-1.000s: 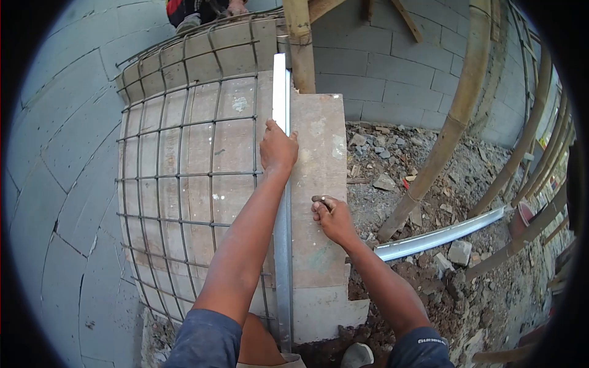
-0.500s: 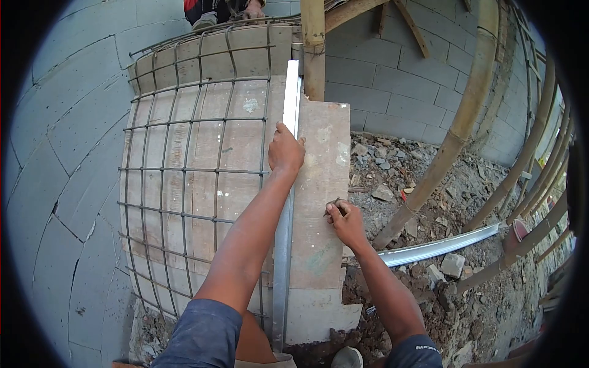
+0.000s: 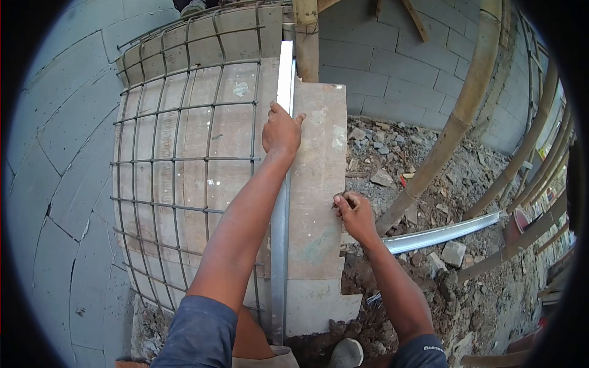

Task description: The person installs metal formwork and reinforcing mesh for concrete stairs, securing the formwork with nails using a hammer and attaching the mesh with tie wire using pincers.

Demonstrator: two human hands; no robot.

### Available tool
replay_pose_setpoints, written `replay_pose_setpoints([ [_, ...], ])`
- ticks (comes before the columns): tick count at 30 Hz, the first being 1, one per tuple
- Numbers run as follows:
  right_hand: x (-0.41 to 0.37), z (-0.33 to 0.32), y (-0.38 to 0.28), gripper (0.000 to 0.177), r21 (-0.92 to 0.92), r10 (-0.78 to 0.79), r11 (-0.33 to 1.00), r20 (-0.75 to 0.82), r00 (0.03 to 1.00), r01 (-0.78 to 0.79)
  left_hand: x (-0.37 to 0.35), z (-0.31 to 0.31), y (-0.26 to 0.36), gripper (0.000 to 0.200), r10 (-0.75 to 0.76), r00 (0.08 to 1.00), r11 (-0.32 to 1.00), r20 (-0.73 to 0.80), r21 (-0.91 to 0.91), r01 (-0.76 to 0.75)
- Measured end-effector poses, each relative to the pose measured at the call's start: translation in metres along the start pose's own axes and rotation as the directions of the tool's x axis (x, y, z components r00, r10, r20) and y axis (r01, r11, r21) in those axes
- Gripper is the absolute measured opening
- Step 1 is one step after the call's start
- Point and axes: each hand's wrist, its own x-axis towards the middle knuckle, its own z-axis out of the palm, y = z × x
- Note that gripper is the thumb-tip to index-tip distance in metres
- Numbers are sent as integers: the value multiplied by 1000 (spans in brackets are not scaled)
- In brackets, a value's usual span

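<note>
A long silvery metal channel [image 3: 280, 245] lies lengthwise on the plywood board [image 3: 316, 184], along the right edge of a rebar grid [image 3: 178, 161]. My left hand [image 3: 282, 130] is closed around the channel near its upper end, with the thumb out to the right. Over the right edge of the board, my right hand [image 3: 354, 213] is closed in a pinch on a small dark thing, too small to make out. It is apart from the channel.
Bamboo poles [image 3: 457, 122] slant upward on the right. A second metal channel [image 3: 445, 236] lies on rubble [image 3: 383, 150] at right. Grey block walls [image 3: 55, 184] stand at left and behind. Part of another person [image 3: 193, 6] shows at the top.
The view has shifted, so the board and grid sit higher and further left. My right hand has moved a little right, off the board's surface toward its edge. My left hand still holds the channel.
</note>
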Motion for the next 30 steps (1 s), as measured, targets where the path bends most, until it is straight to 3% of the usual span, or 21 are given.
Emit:
replay_pose_setpoints([
  [8, 26, 6, -9, 22, 22, 6, 1000, -25, 1000, -5, 4, 0, 1, 75, 49, 999, 998, -22, 43, -48],
  [14, 71, 0, -32, 21, 194, -81, 973, -219, 972, 125, 6, -2, 5, 89, 67, 998, 996, -8, 64, -66],
  [18, 125, -1, -61, 20, 188, -164, 958, -258, 952, 216, 6, -2, 9, 94, 97, 995, 984, -9, 153, -94],
  [20, 156, 5, -68, 21, -188, -442, 896, -282, 851, 403, 5, -6, 12, 95, 80, 997, 986, -7, 147, -78],
  [24, 200, 35, -85, 23, -183, -464, 885, -260, 847, 428, 10, -3, 14, 94, 61, 998, 991, 12, 120, -62],
  [26, 213, 43, -95, 25, -249, -424, 888, -123, 897, 386, 15, 8, 6, 85, 222, 965, 973, -137, 93, -211],
  [29, 230, 51, -100, 25, -329, -447, 856, -82, 891, 399, 24, 10, 4, 74, 341, 935, 931, -100, 173, -321],
  [30, 233, 53, -101, 25, -326, -454, 854, -83, 887, 406, 29, 12, 3, 60, 376, 917, 922, -135, 156, -355],
])
